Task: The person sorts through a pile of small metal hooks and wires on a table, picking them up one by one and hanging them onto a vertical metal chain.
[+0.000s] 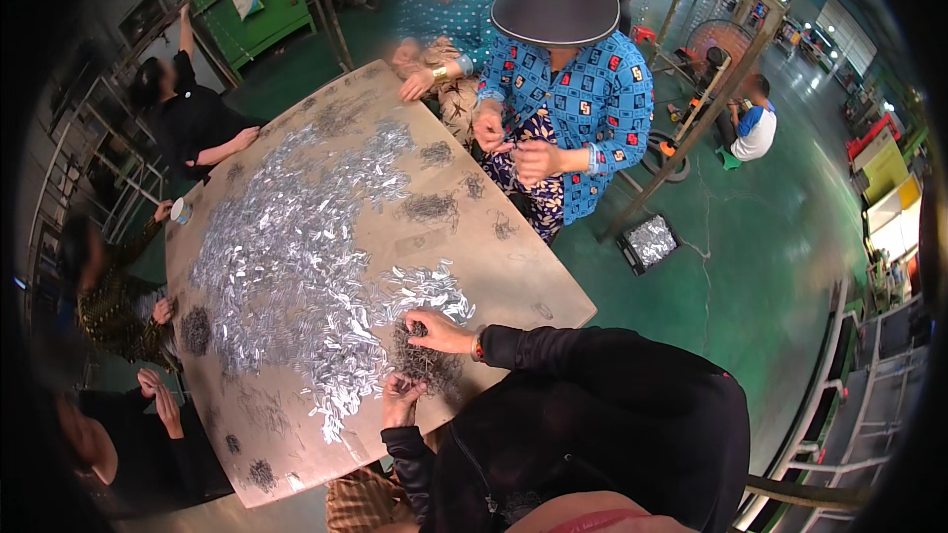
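Observation:
Both of my hands are at the near corner of a brown board-topped table [513,286]. My right hand [441,332], with a band at its wrist, rests at a dark pile of thin wire pieces [432,367], its fingers curled together over the pile's upper edge. At the pile's lower left, my left hand [401,403] has its thumb and fingers pinched together. What either hand pinches is too small to make out. Beside them spread many loose, shiny silver slim metal pieces [341,380], with a smaller patch of the same kind [430,286] just beyond my right hand.
Across the table sit a person in a blue patterned shirt [602,128] and a person in dotted teal [469,10]. Several others line the left side. More dark wire heaps [430,207] dot the board. A black crate of silver pieces [652,242] stands on the green floor.

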A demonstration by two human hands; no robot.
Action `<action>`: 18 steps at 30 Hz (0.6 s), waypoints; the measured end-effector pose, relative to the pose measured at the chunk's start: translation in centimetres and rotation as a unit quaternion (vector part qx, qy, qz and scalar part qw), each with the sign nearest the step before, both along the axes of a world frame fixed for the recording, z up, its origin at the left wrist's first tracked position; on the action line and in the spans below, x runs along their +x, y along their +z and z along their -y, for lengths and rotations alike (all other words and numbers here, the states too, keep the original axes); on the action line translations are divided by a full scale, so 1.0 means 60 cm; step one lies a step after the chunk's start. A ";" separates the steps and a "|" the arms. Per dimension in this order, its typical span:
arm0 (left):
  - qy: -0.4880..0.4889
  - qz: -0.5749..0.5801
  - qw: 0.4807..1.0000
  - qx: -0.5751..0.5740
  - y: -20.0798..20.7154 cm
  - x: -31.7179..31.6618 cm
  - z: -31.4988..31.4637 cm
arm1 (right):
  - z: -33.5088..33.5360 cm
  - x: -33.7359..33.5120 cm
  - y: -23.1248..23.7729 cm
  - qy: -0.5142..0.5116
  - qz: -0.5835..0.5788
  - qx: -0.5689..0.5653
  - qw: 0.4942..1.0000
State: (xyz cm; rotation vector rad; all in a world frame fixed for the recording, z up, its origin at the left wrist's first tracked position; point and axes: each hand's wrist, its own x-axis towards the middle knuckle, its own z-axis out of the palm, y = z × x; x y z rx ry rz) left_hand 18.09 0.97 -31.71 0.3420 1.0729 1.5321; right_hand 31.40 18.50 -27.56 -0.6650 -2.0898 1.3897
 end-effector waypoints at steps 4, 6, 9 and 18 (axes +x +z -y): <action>0.023 -0.052 0.997 -0.060 -0.034 -0.005 0.000 | 0.010 -0.003 0.042 0.044 0.011 -0.026 0.999; 0.033 -0.125 0.985 -0.116 -0.038 0.004 -0.002 | 0.020 -0.001 0.084 0.054 0.007 -0.041 0.998; 0.020 -0.107 0.990 -0.094 -0.046 0.016 -0.011 | 0.030 -0.002 0.115 0.068 0.004 -0.101 0.993; -0.049 0.029 0.995 -0.080 0.079 0.038 -0.022 | -0.004 0.000 0.009 0.016 -0.009 0.021 1.000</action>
